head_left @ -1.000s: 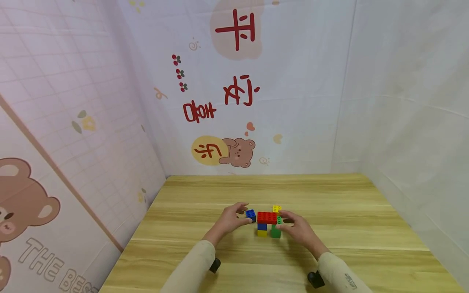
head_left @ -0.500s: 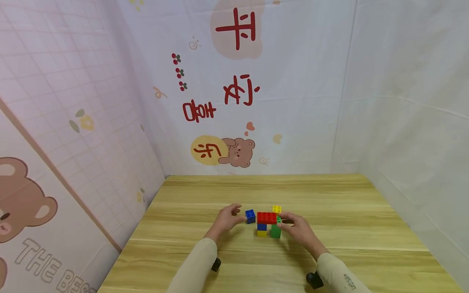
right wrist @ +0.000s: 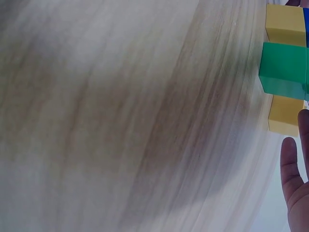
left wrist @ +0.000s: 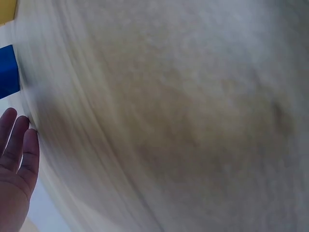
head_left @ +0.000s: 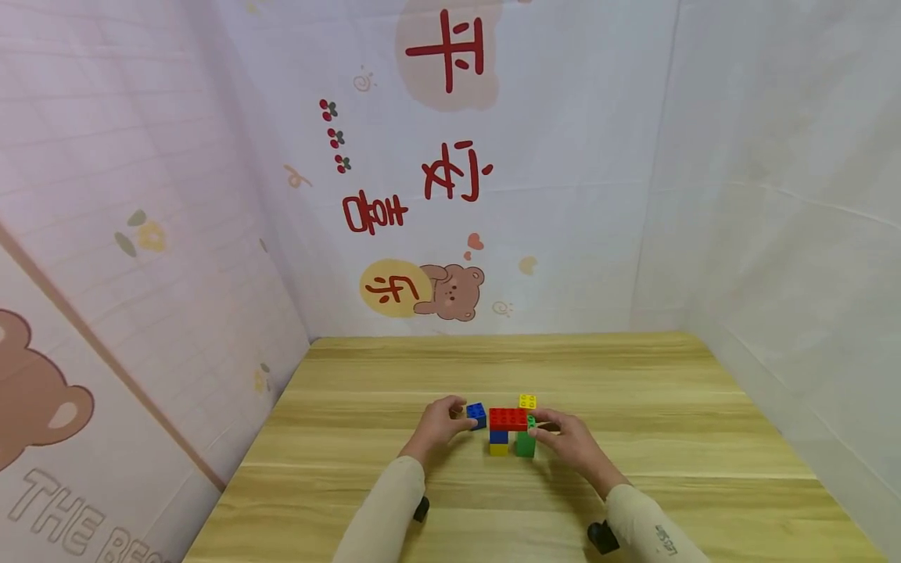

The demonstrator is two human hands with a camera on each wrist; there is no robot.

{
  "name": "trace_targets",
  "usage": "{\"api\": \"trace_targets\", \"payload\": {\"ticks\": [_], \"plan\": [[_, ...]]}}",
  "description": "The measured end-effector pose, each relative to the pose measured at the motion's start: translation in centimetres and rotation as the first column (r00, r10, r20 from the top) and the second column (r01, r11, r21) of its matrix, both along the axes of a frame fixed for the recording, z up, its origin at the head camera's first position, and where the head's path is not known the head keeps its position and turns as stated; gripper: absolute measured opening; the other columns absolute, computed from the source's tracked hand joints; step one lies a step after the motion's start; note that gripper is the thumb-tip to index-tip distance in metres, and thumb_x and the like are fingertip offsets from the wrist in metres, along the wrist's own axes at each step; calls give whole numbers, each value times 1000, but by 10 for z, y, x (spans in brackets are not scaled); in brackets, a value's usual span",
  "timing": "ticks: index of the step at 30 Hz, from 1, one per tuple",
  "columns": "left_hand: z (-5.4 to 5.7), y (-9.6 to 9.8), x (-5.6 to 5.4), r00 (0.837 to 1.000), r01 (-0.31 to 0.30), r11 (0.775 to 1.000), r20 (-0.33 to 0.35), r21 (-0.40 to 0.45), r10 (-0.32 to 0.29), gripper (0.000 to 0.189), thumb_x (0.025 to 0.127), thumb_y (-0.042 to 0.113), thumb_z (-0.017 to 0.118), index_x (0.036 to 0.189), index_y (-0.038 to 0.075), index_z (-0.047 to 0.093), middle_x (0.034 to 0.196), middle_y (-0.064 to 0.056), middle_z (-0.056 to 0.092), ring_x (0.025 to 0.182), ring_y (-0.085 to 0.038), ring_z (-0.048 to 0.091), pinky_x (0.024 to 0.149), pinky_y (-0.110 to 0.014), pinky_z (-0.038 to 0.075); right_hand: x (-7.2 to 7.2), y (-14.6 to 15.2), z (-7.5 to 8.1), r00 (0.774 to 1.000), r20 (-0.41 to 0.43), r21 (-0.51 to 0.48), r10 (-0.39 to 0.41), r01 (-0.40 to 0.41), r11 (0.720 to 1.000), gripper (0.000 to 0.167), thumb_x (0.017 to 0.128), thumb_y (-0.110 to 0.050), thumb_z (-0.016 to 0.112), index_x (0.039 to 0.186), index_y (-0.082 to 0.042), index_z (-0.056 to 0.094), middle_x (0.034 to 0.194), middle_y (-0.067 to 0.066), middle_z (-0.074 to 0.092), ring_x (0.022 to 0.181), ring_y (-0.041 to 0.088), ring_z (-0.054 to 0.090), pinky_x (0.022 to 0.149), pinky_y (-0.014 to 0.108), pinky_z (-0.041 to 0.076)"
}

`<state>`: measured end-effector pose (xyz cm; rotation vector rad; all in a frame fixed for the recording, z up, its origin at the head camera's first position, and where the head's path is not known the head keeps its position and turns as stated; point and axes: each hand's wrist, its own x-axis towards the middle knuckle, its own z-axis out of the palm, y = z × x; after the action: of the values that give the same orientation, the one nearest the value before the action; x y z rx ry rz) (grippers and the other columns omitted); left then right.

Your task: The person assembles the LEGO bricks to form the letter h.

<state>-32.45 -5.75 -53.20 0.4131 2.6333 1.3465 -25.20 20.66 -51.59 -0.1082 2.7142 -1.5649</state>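
A small structure of bricks stands on the table: a red brick (head_left: 507,418) bridges two supports. Under its left end is a blue brick atop a yellow one (head_left: 499,450); on the right is a green support (head_left: 525,446). My right hand (head_left: 572,442) holds thumb and forefinger around a green brick (head_left: 531,423) at the red brick's right end. A loose blue brick (head_left: 476,416) sits left of the structure. My left hand (head_left: 439,426) is beside it, thumb tip at its near side; contact is unclear. Straight fingers (left wrist: 30,154) show below a blue brick in the left wrist view.
A yellow brick (head_left: 527,401) is behind the structure's right side. The wooden table (head_left: 380,360) meets a printed cloth backdrop (head_left: 563,195) at the back and sides. Dark wrist-worn pieces (head_left: 602,538) hang near both sleeves.
My left hand draws back slightly from the loose blue brick, then comes close again. The right hand stays at the green brick. The head view shifts a little.
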Motion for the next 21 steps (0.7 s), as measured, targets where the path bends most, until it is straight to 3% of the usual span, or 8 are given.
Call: {"api": "trace_targets", "payload": {"ticks": [6,9,14,21], "plan": [[0,5,0,1000,-16,1000,-19,-13,16,24,91,17,74,110,4,68,108,-13,65,95,-23,59,88,-44,49,0,3,-4,1000,6,-2,10,-10,1000,37,94,-22,69,129,-8,66,127,12,64,111,30,61,92,48,51],[-1,4,-1,999,-14,1000,-31,-15,14,20,91,17,74,106,4,68,102,-8,66,91,-20,59,85,-42,50,0,3,-4,1000,5,4,19,-19,1000,38,94,-24,69,129,-8,66,127,12,64,111,30,61,92,48,51],[-1,1,-3,999,-41,999,-10,16,41,24,92,22,74,109,7,67,100,-3,66,92,-18,59,85,-39,51,-1,3,-5,1000,1,1,27,-27,1000,39,95,-24,69,130,-8,66,127,11,64,111,30,61,93,48,51],[12,-4,-2,998,-55,994,-4,91,55,29,93,26,72,114,6,65,105,-5,67,97,-21,62,86,-40,53,-1,4,-8,1000,-3,3,24,-24,1000,38,95,-24,69,129,-9,66,127,11,64,110,29,61,92,48,51]]}}
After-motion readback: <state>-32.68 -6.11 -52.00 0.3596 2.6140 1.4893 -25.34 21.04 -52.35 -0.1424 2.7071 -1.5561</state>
